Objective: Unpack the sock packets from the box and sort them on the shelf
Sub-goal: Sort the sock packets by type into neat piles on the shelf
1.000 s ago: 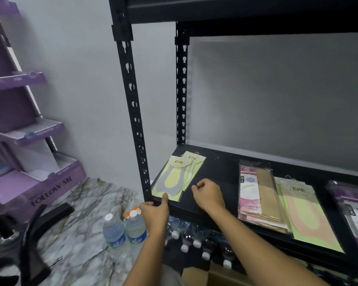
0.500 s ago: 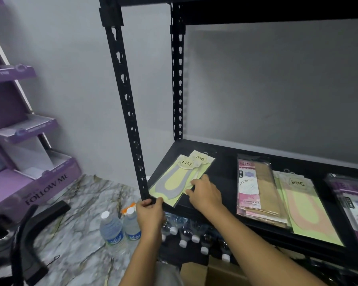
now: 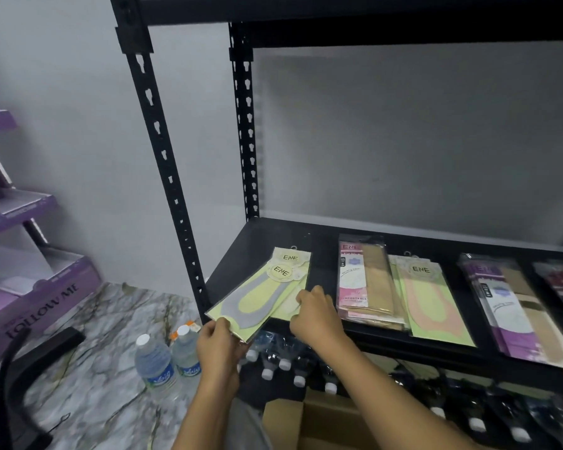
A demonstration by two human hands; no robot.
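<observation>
Where your forearms enter the view, a cardboard box [image 3: 322, 420] sits just beneath them. Your left hand [image 3: 216, 347] pinches the near corner of the top sock packet [image 3: 257, 300], which juts off the front edge of the shelf [image 3: 260, 235]. Two water bottles [image 3: 155, 362] stand on the floor left of that hand. Your right hand [image 3: 316, 315] curls its fingers round the right edge of the lower packet [image 3: 293, 258], which lies on the shelf under the top one. Just right of that hand lies a pink pile [image 3: 355, 280], then a green pile [image 3: 426, 297], then a purple pile [image 3: 501, 297] farthest out.
</observation>
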